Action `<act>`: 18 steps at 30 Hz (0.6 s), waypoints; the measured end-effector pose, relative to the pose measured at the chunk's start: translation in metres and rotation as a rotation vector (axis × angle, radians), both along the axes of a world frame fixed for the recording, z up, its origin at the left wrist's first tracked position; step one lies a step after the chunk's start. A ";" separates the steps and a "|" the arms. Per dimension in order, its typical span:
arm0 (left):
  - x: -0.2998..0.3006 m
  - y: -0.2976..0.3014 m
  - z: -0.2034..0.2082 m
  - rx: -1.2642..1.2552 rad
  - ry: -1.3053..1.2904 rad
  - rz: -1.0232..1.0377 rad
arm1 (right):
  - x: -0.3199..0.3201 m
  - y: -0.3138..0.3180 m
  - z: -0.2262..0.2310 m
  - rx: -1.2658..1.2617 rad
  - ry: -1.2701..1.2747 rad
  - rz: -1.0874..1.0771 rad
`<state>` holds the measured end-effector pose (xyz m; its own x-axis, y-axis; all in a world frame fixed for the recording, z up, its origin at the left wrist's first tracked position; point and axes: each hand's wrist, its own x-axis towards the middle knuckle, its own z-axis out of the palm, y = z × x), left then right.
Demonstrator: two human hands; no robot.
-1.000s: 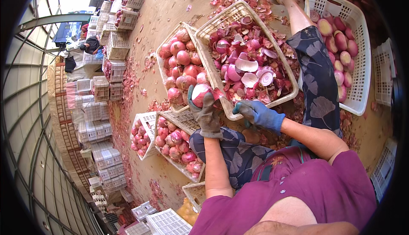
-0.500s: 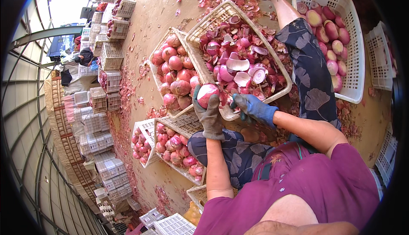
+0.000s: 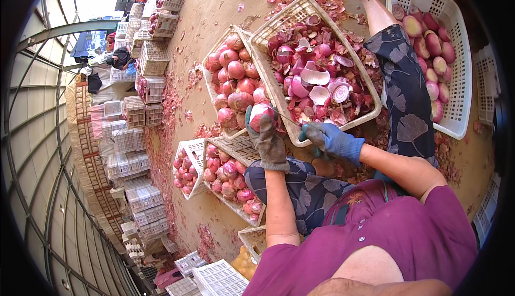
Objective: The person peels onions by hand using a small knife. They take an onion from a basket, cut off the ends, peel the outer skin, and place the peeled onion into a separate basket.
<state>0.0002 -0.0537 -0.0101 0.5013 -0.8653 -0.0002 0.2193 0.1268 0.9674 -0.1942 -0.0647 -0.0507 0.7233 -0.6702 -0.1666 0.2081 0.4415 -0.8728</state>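
In my left hand (image 3: 270, 145), gloved in grey, is a red onion (image 3: 262, 115) with a pale, partly peeled face. The fingers wrap round it. My right hand (image 3: 335, 140), in a blue and grey glove, is closed on a small knife (image 3: 287, 118); its thin blade points toward the onion, and the handle is hidden in the fist. Both hands are over the near edge of a crate (image 3: 370, 109) filled with onion skins and cut pieces (image 3: 316, 76). Left of it, close to the held onion, stands a crate of unpeeled red onions (image 3: 236, 70).
A white crate of trimmed onions (image 3: 433, 44) stands at the right, beyond my leg. Two more onion crates (image 3: 228, 175) sit at my left knee. Loose skins (image 3: 206, 242) litter the floor. Stacked crates (image 3: 126, 129) and a person (image 3: 120, 60) are farther left.
The whole view has shifted, with things appearing farther right. My right hand has drawn slightly away from the onion, and the knife blade now shows between them. The left hand still grips the onion.
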 end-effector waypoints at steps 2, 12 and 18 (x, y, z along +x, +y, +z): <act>0.000 0.001 -0.001 0.023 -0.073 0.041 | -0.003 -0.002 0.003 0.086 0.036 0.053; 0.001 0.000 -0.010 0.086 -0.463 0.081 | -0.002 -0.008 0.003 0.046 0.128 0.012; -0.013 0.003 -0.001 0.067 -0.200 -0.010 | 0.009 -0.006 -0.011 0.032 0.112 -0.052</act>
<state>-0.0125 -0.0507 -0.0114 0.4888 -0.8714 0.0409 0.0234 0.0600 0.9979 -0.1856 -0.0705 -0.0621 0.6636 -0.6992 -0.2659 0.1336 0.4605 -0.8775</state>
